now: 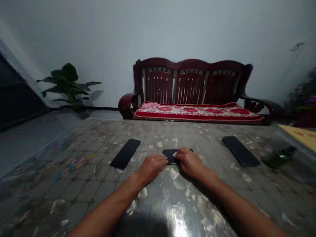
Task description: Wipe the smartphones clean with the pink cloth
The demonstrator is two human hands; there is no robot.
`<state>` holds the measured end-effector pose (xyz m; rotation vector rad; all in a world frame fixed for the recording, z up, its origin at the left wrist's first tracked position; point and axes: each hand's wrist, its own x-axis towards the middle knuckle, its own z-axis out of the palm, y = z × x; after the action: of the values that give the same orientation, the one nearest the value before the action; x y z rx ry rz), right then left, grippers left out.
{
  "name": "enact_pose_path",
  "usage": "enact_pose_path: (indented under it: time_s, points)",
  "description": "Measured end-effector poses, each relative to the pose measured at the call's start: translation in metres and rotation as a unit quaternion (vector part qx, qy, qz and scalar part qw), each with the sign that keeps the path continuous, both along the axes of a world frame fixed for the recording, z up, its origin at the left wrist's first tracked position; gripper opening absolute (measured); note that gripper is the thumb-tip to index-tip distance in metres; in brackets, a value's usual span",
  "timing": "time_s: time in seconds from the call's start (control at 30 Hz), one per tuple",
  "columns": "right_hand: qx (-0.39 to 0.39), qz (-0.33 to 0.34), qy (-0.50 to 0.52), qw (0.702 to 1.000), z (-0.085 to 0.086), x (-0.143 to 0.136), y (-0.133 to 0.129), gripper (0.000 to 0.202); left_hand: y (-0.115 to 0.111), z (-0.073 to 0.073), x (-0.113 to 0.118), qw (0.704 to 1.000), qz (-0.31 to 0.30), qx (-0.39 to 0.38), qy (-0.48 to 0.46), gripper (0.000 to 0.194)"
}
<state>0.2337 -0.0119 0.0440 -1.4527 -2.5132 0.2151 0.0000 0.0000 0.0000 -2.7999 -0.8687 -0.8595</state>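
Note:
A dark phone (169,152) lies crosswise on the table between my two hands. My left hand (153,166) rests at the phone's left end, its fingers lying together against it. Over the right part of the phone, my right hand (189,162) has its fingers pressed together on a small whitish piece (174,154) that touches the screen. What the piece is made of is too small to tell. Another dark phone (125,153) lies slanted to the left. To the right rests a stack of dark phones (240,151).
The patterned table (98,191) holds colourful bands (77,163) at left. On the right are a green bottle (281,157) and a clear box (296,149) with a yellow top. Behind stand a red wooden bench (189,82) and a potted plant (71,86).

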Motion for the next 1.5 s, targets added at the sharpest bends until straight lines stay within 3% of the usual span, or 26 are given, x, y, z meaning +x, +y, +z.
enact_pose_path:
  time_s: [0.2, 0.47, 0.73, 1.03, 1.27, 1.5]
  points:
    - [0.020, -0.069, 0.013, 0.997, -0.005, 0.008, 0.006, 0.039, -0.001, -0.004, -0.001, 1.000, 0.014, -0.009, 0.000, 0.016]
    - [0.031, 0.037, 0.046, 0.998, -0.016, -0.011, 0.003, 0.035, -0.001, -0.001, 0.001, 1.000, 0.013, -0.007, -0.003, 0.013]
    - [0.028, 0.014, 0.009, 0.999, -0.008, -0.026, 0.028, 0.030, -0.002, 0.004, 0.002, 1.000, 0.009, -0.015, 0.001, 0.014]
    - [0.028, 0.101, 0.026, 0.994, -0.005, -0.027, 0.011, 0.028, -0.003, 0.007, 0.000, 0.999, 0.029, -0.026, -0.008, 0.011]
    - [0.024, 0.064, 0.045, 0.997, -0.002, -0.033, 0.018, 0.026, -0.005, 0.011, 0.002, 0.997, 0.052, -0.061, -0.014, 0.015]
    - [0.048, 0.108, 0.031, 0.993, -0.004, -0.029, 0.005, 0.023, -0.005, 0.014, 0.002, 0.992, 0.072, -0.099, -0.033, 0.026]
